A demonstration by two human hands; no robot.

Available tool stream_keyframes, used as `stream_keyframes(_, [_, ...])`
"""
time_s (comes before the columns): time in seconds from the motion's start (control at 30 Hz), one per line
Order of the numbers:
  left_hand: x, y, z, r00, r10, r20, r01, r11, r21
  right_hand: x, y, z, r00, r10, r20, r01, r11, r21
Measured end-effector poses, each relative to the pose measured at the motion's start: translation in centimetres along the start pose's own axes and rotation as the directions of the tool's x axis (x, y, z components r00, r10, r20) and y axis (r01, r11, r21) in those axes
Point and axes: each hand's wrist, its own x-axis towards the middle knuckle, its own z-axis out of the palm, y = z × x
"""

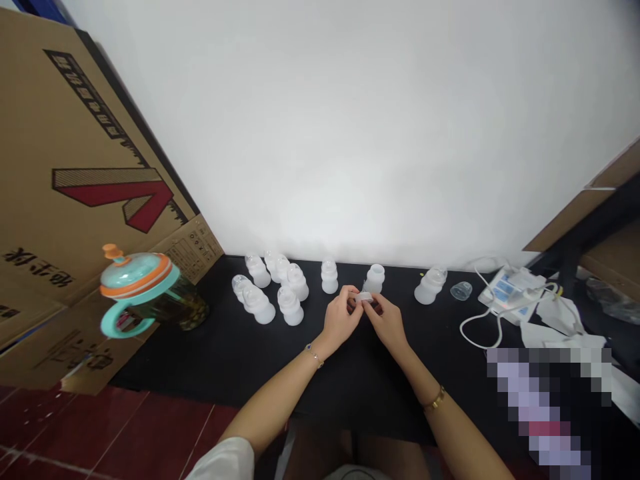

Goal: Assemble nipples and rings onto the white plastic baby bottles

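Observation:
My left hand [344, 313] and my right hand [386, 319] meet over the black table, fingertips pinching a small white bottle cap [367, 297] between them. My fingers cover part of it. Just behind them stands a white baby bottle [375, 277] with its neck uncovered. To its left, a capped white baby bottle [329, 276] stands upright, and another capped baby bottle [431, 285] is off to the right. A loose clear dome cover [461, 290] lies beside that one.
Several more capped baby bottles [291, 307] are grouped at the left of the black table [210, 360]. A large teal-and-orange lidded jug [145, 293] stands before a cardboard box [100, 167]. At right are a white device [515, 293] with a cable [475, 339] and white paper scraps [560, 317].

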Motion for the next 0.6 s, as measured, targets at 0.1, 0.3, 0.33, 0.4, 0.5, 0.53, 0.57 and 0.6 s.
stream_keyframes(0.1, [-0.04, -0.07, 0.07, 1.0, 0.004, -0.017, -0.003, 0.999, 0.036, 0.02, 0.09, 0.02, 1.0, 0.001, 0.006, -0.001, 1.0, -0.007])
stream_keyframes(0.3, [0.13, 0.05, -0.08, 0.999, -0.037, -0.021, 0.037, 0.999, -0.016, -0.02, 0.31, 0.1, 1.0, -0.007, 0.024, 0.007, 1.0, -0.01])
stream_keyframes(0.33, [0.16, 0.09, -0.12, 0.999, -0.042, -0.017, 0.041, 0.998, -0.043, -0.02, 0.32, 0.1, 1.0, -0.007, 0.026, 0.007, 1.0, -0.008])
stream_keyframes(0.4, [0.21, 0.15, -0.19, 0.999, -0.05, -0.005, 0.049, 0.994, -0.098, 0.0, 0.3, 0.1, 1.0, -0.01, 0.028, 0.01, 1.0, -0.002])
stream_keyframes(0.5, [0.27, 0.12, -0.2, 0.998, -0.07, 0.0, 0.07, 0.988, -0.135, 0.05, 0.24, 0.09, 0.999, -0.025, 0.027, 0.025, 1.0, 0.002])
stream_keyframes(0.53, [0.3, 0.07, -0.18, 0.997, -0.077, -0.002, 0.076, 0.988, -0.132, 0.06, 0.22, 0.09, 0.999, -0.032, 0.028, 0.032, 0.999, 0.001])
stream_keyframes(0.57, [0.33, 0.01, -0.16, 0.997, -0.08, -0.002, 0.079, 0.989, -0.123, 0.07, 0.2, 0.09, 0.999, -0.036, 0.029, 0.036, 0.999, -0.002])
stream_keyframes(0.6, [0.35, -0.06, -0.14, 0.997, -0.079, 0.001, 0.079, 0.991, -0.109, 0.08, 0.2, 0.09, 0.999, -0.037, 0.029, 0.037, 0.999, -0.004])
